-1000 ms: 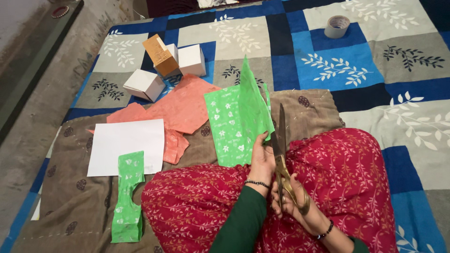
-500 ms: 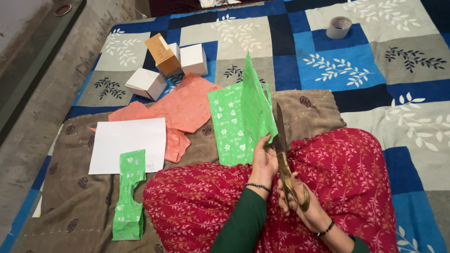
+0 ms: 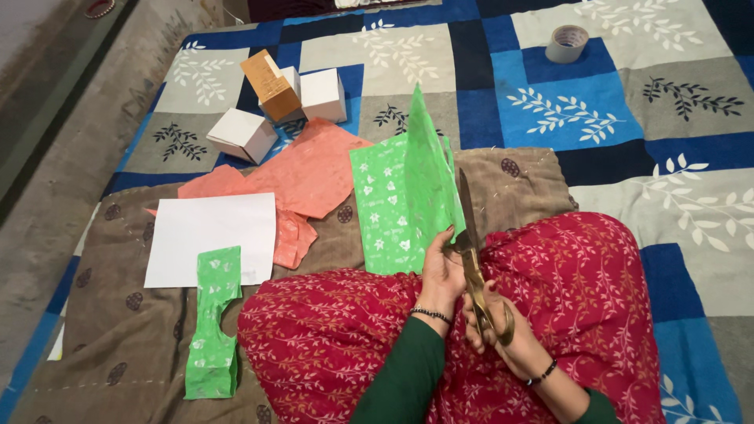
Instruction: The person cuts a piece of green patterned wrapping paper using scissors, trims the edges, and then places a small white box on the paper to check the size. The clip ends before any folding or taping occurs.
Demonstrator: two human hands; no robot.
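Two hands work one green patterned sheet (image 3: 404, 192) above the brown cloth (image 3: 141, 314): left hand (image 3: 441, 271) pinches its lower edge, right hand (image 3: 495, 334) closed through brass scissors (image 3: 473, 259), blades together alongside. Orange paper (image 3: 306, 169) lies near.

Bare quilt (image 3: 550, 110) right of the green paper sheet (image 3: 404, 196) gives passage; orange paper (image 3: 310, 169) and boxes (image 3: 279, 98) obstruct left.

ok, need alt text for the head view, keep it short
Seated person's left hand holds a green patterned paper sheet upright while the right hand works brass-handled scissors along its edge. On the brown cloth lie orange paper, a white sheet and a green offcut; small boxes and a tape roll sit on the patchwork quilt.
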